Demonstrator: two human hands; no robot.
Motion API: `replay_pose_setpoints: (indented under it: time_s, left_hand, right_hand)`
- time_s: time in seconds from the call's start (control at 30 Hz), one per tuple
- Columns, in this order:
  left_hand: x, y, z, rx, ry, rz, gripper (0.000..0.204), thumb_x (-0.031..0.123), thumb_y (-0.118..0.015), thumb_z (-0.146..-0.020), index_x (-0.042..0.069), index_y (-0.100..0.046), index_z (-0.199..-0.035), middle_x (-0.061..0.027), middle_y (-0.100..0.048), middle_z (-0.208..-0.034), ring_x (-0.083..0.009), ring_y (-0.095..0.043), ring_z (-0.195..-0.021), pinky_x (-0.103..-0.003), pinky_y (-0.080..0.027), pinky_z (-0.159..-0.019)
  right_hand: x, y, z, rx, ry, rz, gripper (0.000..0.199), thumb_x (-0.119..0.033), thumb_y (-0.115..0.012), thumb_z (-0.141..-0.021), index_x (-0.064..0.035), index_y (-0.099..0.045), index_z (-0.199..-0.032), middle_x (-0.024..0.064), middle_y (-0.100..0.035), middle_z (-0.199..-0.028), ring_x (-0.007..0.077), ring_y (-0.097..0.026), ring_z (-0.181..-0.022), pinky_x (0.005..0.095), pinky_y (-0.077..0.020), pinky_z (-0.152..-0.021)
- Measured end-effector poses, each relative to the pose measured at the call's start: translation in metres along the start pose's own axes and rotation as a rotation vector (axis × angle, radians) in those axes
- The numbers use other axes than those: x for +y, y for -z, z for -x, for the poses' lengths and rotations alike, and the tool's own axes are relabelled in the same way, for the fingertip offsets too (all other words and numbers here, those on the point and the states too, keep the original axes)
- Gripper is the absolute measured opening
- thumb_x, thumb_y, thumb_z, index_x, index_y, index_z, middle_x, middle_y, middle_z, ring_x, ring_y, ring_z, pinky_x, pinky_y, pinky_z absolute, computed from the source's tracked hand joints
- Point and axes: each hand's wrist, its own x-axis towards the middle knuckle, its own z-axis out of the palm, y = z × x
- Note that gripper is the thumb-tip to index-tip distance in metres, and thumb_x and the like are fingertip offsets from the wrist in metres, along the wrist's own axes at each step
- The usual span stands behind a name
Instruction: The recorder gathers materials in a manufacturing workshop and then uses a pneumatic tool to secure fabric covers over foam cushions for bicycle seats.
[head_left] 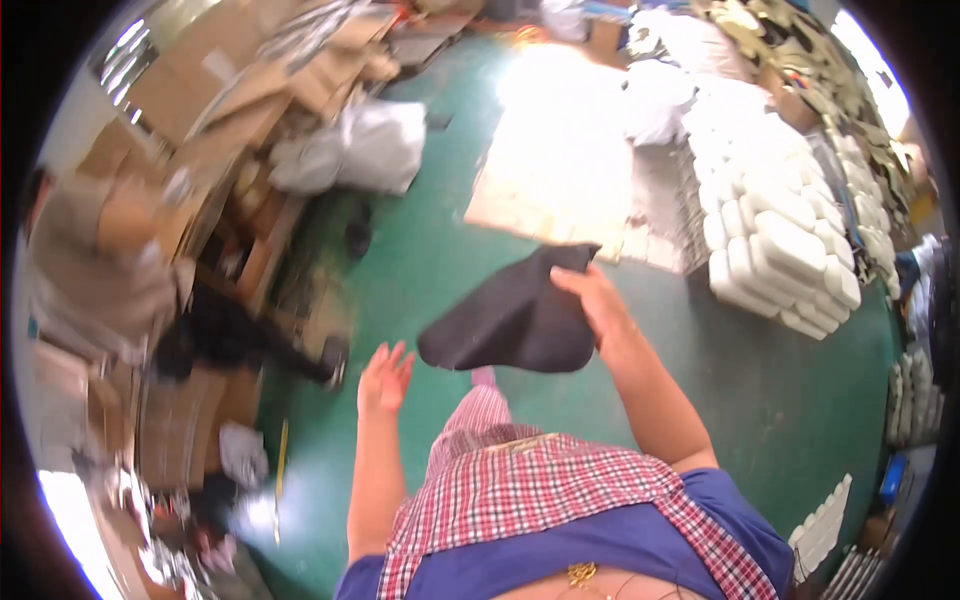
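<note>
Mid-frame, right hand (pixel 598 302) has fingers clamped on a black sheet (pixel 508 322) by its edge, probably keeping it spread; left hand (pixel 386 378), left of centre, fingers apart.

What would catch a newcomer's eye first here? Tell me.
Probably the black sheet near the middle, held in the right hand, the open left hand close by. Next, perhaps, the stacked white blocks at upper right and the glaring pale sheet on the green floor, top centre.
</note>
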Motion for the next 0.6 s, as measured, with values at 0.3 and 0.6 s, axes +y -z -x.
replay_pose_setpoints:
  time_s: [0.3,0.6]
  left_hand:
    - [0.032,-0.241,-0.333,-0.034,0.151,-0.388,0.026,0.011,-0.049,-0.080,0.005,-0.043,-0.104,-0.0128,-0.056,-0.093,-0.0299,-0.058,-0.077,-0.035,-0.050,-0.059]
    - [0.020,-0.295,-0.610,0.440,0.365,-0.836,0.026,0.011,-0.051,-0.075,0.004,-0.046,-0.099,-0.0119,-0.055,-0.083,-0.0319,-0.056,-0.059,-0.042,-0.049,-0.048]
  right_hand:
    - [-0.150,0.142,-0.244,0.308,0.162,-0.109,0.028,-0.004,-0.054,-0.075,0.0016,-0.052,-0.102,0.0101,-0.059,-0.092,0.0192,-0.059,-0.080,0.0301,-0.0486,-0.073]
    - [-0.239,0.305,-0.577,0.528,0.062,-0.324,0.018,0.001,-0.053,-0.071,0.0030,-0.052,-0.090,0.0127,-0.059,-0.082,0.0246,-0.059,-0.070,0.0362,-0.0508,-0.064]
